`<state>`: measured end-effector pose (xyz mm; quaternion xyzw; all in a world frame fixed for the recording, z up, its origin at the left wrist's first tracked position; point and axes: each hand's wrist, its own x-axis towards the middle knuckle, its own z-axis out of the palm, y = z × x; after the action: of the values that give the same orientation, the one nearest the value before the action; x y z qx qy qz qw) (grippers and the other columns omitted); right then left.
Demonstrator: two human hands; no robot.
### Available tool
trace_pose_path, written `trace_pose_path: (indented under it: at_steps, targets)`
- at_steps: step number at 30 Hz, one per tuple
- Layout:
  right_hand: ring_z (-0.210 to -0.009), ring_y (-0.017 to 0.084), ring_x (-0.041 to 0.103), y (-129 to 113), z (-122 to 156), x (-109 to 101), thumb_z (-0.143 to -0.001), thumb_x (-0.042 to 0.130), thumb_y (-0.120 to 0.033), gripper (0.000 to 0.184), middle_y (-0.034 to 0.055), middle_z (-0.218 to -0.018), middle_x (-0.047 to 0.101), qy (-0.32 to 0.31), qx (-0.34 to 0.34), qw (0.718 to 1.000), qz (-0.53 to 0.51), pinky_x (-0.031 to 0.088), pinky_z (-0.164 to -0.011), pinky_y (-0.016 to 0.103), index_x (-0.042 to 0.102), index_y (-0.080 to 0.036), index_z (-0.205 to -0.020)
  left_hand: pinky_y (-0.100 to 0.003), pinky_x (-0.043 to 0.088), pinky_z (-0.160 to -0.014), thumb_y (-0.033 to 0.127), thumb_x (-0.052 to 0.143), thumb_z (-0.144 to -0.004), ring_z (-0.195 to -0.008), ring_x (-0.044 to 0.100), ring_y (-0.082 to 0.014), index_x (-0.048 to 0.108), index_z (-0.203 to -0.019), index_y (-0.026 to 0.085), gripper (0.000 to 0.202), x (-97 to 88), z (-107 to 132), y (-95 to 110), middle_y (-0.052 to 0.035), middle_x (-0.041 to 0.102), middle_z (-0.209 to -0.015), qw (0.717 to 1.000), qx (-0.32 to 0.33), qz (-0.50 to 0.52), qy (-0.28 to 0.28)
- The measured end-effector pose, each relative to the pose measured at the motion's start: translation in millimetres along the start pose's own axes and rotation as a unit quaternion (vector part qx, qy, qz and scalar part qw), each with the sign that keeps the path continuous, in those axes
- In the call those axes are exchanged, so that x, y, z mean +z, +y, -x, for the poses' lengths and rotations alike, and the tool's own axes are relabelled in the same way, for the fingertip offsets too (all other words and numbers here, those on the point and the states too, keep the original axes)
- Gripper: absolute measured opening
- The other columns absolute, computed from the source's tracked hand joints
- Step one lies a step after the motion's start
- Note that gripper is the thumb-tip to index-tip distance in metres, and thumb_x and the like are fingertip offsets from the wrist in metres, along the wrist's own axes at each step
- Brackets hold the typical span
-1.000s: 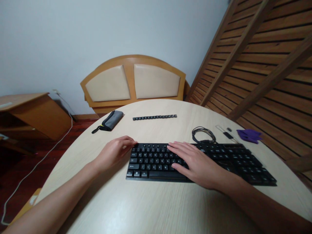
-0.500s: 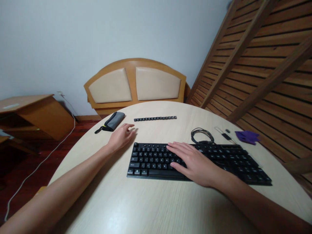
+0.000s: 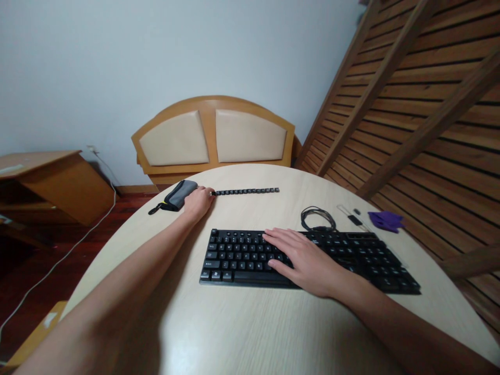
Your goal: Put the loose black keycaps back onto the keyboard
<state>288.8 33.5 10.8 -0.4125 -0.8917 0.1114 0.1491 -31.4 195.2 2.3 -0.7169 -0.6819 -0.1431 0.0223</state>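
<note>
Keyboard [image 3: 238,255], black and full-size, lies flat on the pale round wooden table [image 3: 234,328], nearest the person and running from the middle toward the right. The right hand [image 3: 302,258] rests palm down on its middle keys, fingers spread and loose, gripping nothing. Just behind the keyboard's right half sits a coiled black cable [image 3: 316,217], with a few small dark parts [image 3: 353,216] and a crumpled purple cloth [image 3: 385,220] farther right near the table edge. The left hand [image 3: 198,200] is stretched out past the keyboard's left corner, its fingertips at the left end of a straight row of loose black keycaps [image 3: 246,191]; whether it pinches a cap or only touches it cannot be told. A gray zip pouch [image 3: 177,195] lies just left of that hand. Beyond the table stands a wooden headboard [image 3: 213,135] with two padded panels, a slatted wooden frame [image 3: 429,104] leaning at right, and a low wooden desk [image 3: 50,177] at left.
</note>
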Motion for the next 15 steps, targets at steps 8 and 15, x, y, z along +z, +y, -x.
trace_pose_path:
  at_steps: [8,15]
  targets:
    - [-0.142,0.029,0.044,3,0,3,-0.1,0.05,-0.049,0.057,0.0106,-0.154,0.049,0.003,-0.007,1.0,0.004,0.033,-0.12,0.053,0.049,-0.019,-0.149,-0.035,0.052,-0.081,0.036,0.058,-0.094,-0.099,0.07,-0.0308,0.075,-0.107,0.021,0.027,-10.5,31,-4,-0.0104,0.075,-0.108,0.997,-0.011,0.073,-0.002]
    - [-0.14,0.03,0.046,1,0,2,-0.1,0.051,-0.047,0.055,0.0109,-0.152,0.052,0.011,-0.001,1.0,-0.002,0.035,-0.118,0.055,0.052,-0.019,-0.147,-0.034,0.055,-0.076,0.042,0.055,-0.096,-0.081,0.069,-0.0216,0.072,-0.109,0.02,0.03,-18.7,96,14,-0.0076,0.075,-0.109,0.955,0.083,0.282,-0.031]
